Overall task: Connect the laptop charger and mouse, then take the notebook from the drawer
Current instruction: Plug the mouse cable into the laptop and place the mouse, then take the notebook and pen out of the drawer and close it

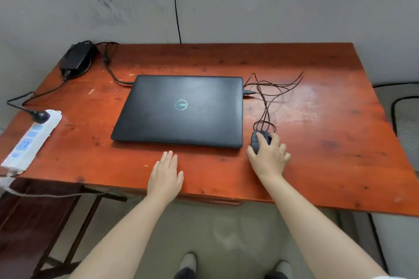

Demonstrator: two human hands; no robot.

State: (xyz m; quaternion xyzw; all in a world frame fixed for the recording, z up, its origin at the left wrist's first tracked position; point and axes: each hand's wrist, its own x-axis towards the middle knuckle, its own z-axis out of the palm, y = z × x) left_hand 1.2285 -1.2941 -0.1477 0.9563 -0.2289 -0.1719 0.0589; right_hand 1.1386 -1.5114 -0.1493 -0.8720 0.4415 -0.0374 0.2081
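Note:
A closed black laptop [181,111] lies in the middle of the red wooden desk [328,142]. The black charger brick [76,59] sits at the far left corner; its cable [113,75] runs to the laptop's left rear edge, and its plug [40,116] is in a white power strip [29,140]. A USB plug [248,92] sits at the laptop's right side, its tangled cable [269,95] leading to the black mouse [257,140]. My right hand [269,156] rests on the mouse. My left hand [165,174] lies flat on the desk in front of the laptop. No drawer or notebook is visible.
A black cable [176,7] hangs down the grey wall behind the desk. A chair seat [405,124] stands at the right. The desk's dark frame [68,222] shows lower left, and my shoes [188,265] are on the floor below.

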